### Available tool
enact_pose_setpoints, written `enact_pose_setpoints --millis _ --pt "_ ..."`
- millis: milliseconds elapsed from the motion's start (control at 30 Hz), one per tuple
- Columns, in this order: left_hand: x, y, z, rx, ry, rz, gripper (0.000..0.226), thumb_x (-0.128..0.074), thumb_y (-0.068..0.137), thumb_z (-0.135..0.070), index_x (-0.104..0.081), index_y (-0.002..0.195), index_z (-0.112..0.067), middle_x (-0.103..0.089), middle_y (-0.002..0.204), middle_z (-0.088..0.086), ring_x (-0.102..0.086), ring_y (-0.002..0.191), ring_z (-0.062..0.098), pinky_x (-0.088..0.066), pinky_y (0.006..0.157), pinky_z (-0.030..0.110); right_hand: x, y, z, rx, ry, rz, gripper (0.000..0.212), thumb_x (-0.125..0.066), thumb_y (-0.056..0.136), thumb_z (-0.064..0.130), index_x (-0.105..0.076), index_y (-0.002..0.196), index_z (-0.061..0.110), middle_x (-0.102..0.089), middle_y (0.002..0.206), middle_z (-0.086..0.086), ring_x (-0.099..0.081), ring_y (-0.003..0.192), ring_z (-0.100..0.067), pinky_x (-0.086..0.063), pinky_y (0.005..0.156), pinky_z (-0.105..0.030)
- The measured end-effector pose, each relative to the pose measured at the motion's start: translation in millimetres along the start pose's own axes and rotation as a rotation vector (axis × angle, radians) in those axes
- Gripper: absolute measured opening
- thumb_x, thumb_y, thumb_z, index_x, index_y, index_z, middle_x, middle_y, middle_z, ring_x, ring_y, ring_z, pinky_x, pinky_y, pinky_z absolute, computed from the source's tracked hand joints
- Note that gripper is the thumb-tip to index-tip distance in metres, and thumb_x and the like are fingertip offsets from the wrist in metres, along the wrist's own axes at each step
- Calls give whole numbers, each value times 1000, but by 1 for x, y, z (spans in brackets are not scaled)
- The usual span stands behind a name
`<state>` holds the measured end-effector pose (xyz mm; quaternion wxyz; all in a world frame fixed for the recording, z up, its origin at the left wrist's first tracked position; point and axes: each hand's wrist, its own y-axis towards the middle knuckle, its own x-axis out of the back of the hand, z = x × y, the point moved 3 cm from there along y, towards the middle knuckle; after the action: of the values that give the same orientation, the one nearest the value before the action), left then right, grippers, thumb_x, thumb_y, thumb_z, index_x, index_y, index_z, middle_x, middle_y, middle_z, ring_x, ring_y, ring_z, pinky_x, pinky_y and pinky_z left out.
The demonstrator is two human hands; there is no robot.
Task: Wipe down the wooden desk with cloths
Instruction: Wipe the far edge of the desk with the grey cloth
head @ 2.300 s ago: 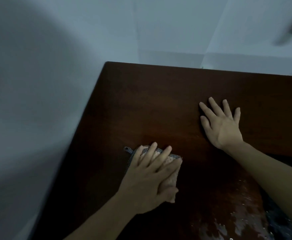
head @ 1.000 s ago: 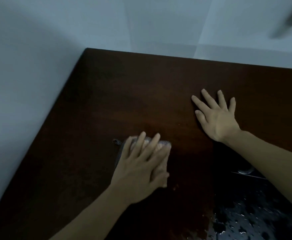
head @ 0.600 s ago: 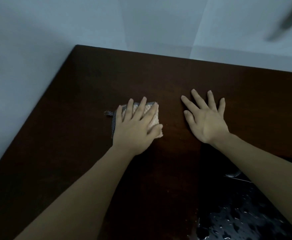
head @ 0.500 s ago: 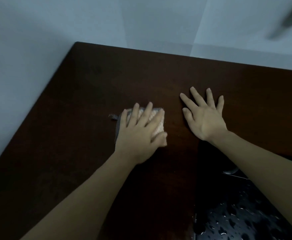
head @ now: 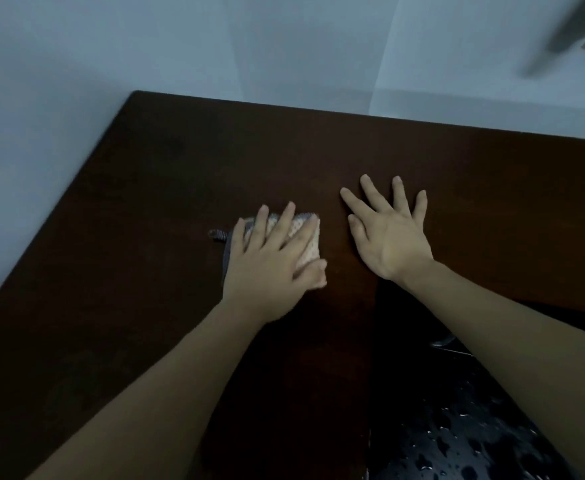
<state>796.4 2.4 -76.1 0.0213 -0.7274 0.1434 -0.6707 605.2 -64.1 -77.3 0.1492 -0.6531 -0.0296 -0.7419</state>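
Since a second ago, the cloth has been pushed farther up the desk under the flat, straight-fingered left hand; the right hand is kept spread flat, nothing held.

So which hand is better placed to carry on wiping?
The left hand: it already presses flat on the cloth. The right hand lies bare on the desk, apart from the cloth.

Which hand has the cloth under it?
The left hand presses flat on the cloth; the right hand rests on bare desk.
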Motion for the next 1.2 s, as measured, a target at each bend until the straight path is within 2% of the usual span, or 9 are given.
enact_pose_setpoints --millis 100,267,367,500,667,833,967,1033,1200 --pt "-1 -2 -12 14 10 -5 71 -5 93 -69 3 159 -44 8 171 -4 10 156 30 7 123 56 0 -1 -1 6 44 -21 51 -20 108 43 -20 159 41 -7 170 5 6 154 -41 8 119 -66" --pt "-14 -72 -33 -263 28 40 68 -13 99 -69 1 161 -43 6 171 -4 11 156 30 7 123 53 4 -1 -4 6 99 -41 49 -24 109 35 -27 158 38 -14 169 5 3 155 -40 9 120 -64" --pt "-19 -82 -26 -312 47 86 67 -14 100 -71 -2 161 -44 3 171 -6 9 157 27 5 124 52 4 -1 -4 6 112 -49 48 -26 109 32 -31 157 37 -17 169 4 1 155 -40 8 121 -64" --pt "-4 -36 -17 -183 30 50 69 -13 96 -73 14 156 -49 22 166 -12 23 153 23 16 121 49 6 0 -4 -12 189 -62 46 -28 109 29 -39 154 34 -21 168 5 0 156 -36 10 121 -61" --pt "-3 4 -18 -61 -3 -19 68 -17 99 -69 5 159 -45 12 170 -5 15 155 29 11 122 55 5 -1 -6 -24 250 -107 44 -31 109 26 -46 151 31 -27 165 7 -3 156 -33 9 122 -59" --pt "-7 -40 -37 -254 -21 58 70 -17 99 -70 8 159 -44 17 169 -7 20 154 29 14 121 54 7 -2 -6 -6 168 -47 48 -29 108 40 -34 156 35 -17 168 9 0 156 -32 8 122 -58" --pt "-22 -91 -33 -405 25 83 68 -17 101 -69 -13 161 -39 -11 170 -1 -6 156 33 -3 122 55 10 -17 -16 -27 -38 40 59 -15 103 58 -12 160 41 2 171 7 12 155 -37 10 120 -63" --pt "-22 -89 -24 -429 32 96 67 -16 100 -71 -13 160 -42 -13 170 -2 -9 156 32 -5 121 54 12 -31 -30 -120 -95 41 64 -10 100 63 -6 160 43 8 170 5 15 153 -40 9 118 -66" --pt "-8 -38 -13 -306 4 30 68 -11 98 -73 16 155 -50 25 166 -12 28 152 24 18 121 50 2 -54 -61 -256 -73 122 69 -2 92 71 9 157 50 17 169 7 16 153 -41 5 118 -69"
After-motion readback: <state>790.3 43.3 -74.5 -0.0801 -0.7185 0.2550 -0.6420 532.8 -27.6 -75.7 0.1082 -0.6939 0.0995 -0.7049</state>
